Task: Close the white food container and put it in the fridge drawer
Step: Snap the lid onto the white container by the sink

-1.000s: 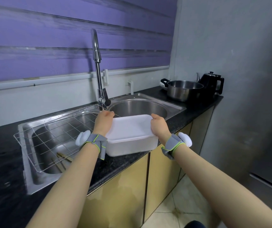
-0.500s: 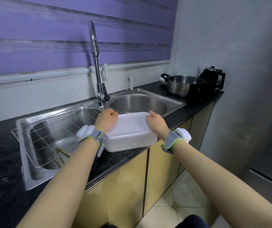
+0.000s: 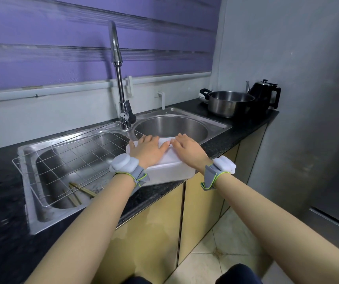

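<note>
The white food container sits on the front edge of the black counter, just in front of the round sink basin. Its white lid lies on top. My left hand rests flat on the left half of the lid, fingers spread. My right hand lies flat on the right half, fingertips close to those of the left. Neither hand curls around the box. A grey fridge front shows at the right edge; no drawer is visible.
A tall faucet rises behind the container. A wire rack covers the left basin, with chopsticks under it. A steel pot and a black kettle stand at the counter's far right. Yellow cabinet doors are below.
My hands have left the container's two ends and moved onto the top of the lid, palms down. The container has stayed on the counter edge.
</note>
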